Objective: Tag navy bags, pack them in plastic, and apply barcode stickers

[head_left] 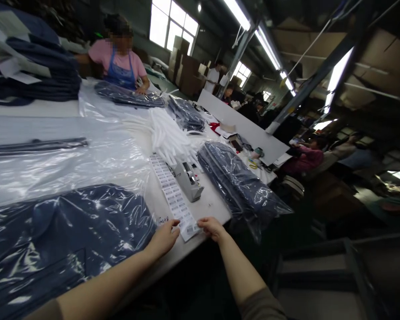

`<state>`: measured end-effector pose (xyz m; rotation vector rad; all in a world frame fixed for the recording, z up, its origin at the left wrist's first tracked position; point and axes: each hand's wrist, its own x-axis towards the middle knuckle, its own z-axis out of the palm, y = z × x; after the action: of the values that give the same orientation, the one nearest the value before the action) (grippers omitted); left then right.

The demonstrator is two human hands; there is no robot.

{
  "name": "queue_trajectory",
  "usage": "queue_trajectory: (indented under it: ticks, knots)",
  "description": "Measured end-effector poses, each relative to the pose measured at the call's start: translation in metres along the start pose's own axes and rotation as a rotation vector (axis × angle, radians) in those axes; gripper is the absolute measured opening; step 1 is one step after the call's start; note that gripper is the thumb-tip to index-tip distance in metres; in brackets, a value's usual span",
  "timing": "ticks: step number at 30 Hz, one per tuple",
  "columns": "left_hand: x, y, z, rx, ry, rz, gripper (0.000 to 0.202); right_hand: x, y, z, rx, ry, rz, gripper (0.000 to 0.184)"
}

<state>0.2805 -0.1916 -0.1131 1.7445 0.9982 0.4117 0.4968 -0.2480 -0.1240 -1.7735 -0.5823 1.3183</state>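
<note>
From my remote seat I see a smooth paper label sheet (176,195), a hard-shelled dispenser (189,182) (plastic, by its looks) and a matt tabletop (216,206); the bags (240,182) are clear, glossy, crinkled plastic, the piled garments (58,66) dull, folded cloth.

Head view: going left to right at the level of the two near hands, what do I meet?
Bagged dark garment → left hand → label sheet → right hand → bagged dark stack.
</note>
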Motion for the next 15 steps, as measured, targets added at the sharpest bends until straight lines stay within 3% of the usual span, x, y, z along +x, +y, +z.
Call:
queue_trajectory:
  ticks: [4,10,15]
  knots:
    - [-0.011,0.009,0.004,0.281,-0.084,0.196,0.047,0.02,0.003,-0.004,-0.15,-0.004,-0.033,0.014]
    - [-0.008,0.009,0.019,0.845,-0.385,0.335,0.052,0.028,0.004,-0.004,-0.172,0.012,-0.133,0.009]
    - [0.003,-0.003,0.029,0.879,-0.407,0.335,0.054,0.036,0.014,-0.005,-0.072,0.088,-0.173,0.014]
